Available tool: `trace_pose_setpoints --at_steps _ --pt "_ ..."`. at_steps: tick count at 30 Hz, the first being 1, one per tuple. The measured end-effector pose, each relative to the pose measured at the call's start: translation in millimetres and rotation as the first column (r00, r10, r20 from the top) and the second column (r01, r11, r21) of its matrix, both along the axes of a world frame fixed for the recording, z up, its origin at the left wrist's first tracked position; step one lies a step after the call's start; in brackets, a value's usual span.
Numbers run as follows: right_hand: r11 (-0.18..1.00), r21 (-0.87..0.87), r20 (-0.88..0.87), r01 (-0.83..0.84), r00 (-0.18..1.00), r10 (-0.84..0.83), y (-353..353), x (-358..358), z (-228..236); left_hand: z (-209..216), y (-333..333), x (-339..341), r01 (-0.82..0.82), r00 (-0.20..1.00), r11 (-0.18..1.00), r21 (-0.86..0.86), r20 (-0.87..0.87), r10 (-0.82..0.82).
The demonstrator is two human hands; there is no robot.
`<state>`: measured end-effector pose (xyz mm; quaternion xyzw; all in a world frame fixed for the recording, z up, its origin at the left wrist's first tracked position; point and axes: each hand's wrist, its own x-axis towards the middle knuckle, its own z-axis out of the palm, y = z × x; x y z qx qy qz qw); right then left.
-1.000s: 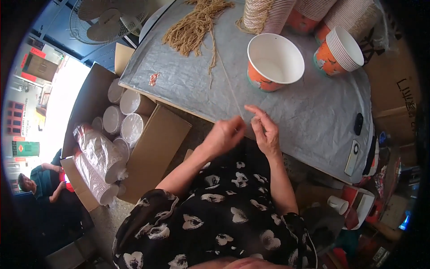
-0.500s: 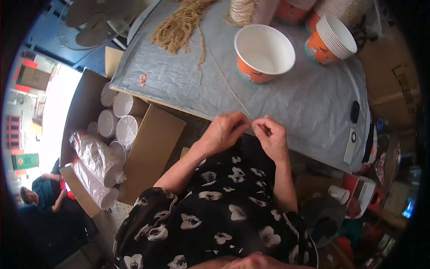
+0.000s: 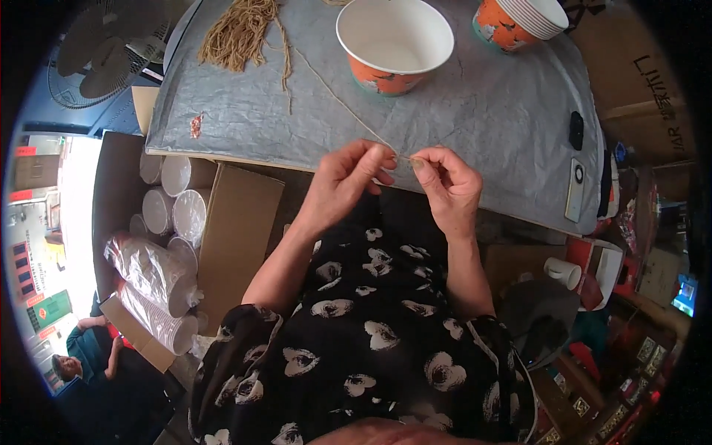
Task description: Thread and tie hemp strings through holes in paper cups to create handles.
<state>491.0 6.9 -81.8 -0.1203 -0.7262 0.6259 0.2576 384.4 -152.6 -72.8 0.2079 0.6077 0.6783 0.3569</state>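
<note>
My left hand (image 3: pixel 345 180) and my right hand (image 3: pixel 449 185) are raised close together at the table's near edge. Each pinches a thin tan string (image 3: pixel 343 105) between thumb and forefinger, with a short stretch of it showing between the fingertips. From my hands the string runs up and left across the tabletop toward a frayed bundle of tan twine (image 3: pixel 239 33). Just beyond my hands stands an upright paper bucket (image 3: pixel 393 78), orange and green outside and white inside. Its inside shows nothing but white wall and bottom.
The table (image 3: pixel 475 111) has a grey cover. A stack of paper buckets (image 3: pixel 512 26) lies tilted at the far right. A black object (image 3: pixel 576 130) and a pale flat item (image 3: pixel 574 190) sit near the right edge. An open carton (image 3: pixel 241 215) at left holds wrapped bucket stacks (image 3: pixel 159 319). Another person (image 3: pixel 93 348) sits beyond.
Both hands have come up higher in the view and moved slightly apart, still pinching the string. The table and its things appear shifted up and left as the view tilts.
</note>
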Motion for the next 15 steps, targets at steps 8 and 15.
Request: trace_pose_setpoints --at_steps 8,15 --pt "0.997 0.021 0.053 -0.069 0.996 0.068 5.3 3.4 -2.3 -11.4 5.1 -1.6 0.034 0.999 0.999 -0.007 -0.035 -0.035" --pt "0.97 -0.226 0.081 0.094 0.994 -0.078 19.5 1.8 1.8 -3.9 17.8 -9.0 0.011 0.97 1.0 -0.025 -0.242 -0.017"
